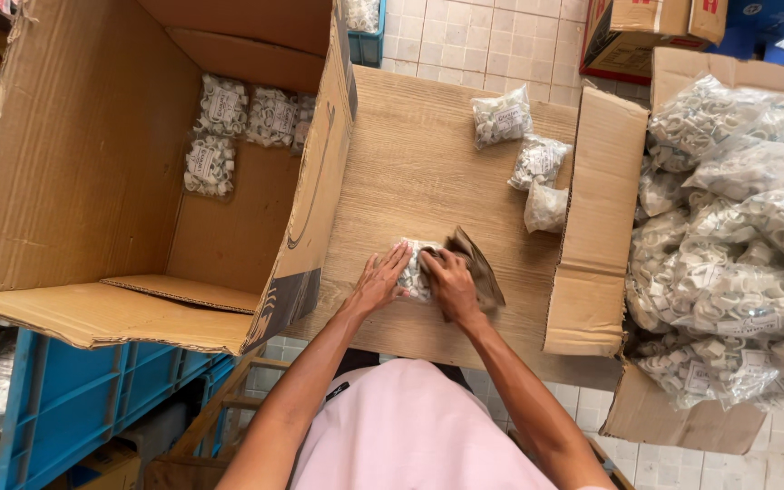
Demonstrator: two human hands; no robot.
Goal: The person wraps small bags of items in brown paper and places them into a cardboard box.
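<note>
At the centre of the frame, a person presses a small clear bag of white clips (413, 272) onto a wooden table (419, 172), left hand (378, 281) flat with fingers spread, right hand (451, 283) curled around a brown tape roll (475, 263). An open cardboard box (93, 181) crowds the table's left edge; a box of filled bags (728, 263) lines the right. Three bags (528, 163) lie upper right, bare wood between.

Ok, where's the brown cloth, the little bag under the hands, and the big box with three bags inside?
brown cloth (483, 268): head view, its right fold.
little bag (412, 277): head view, its left part.
big box (83, 154): head view, its left wall.
</note>
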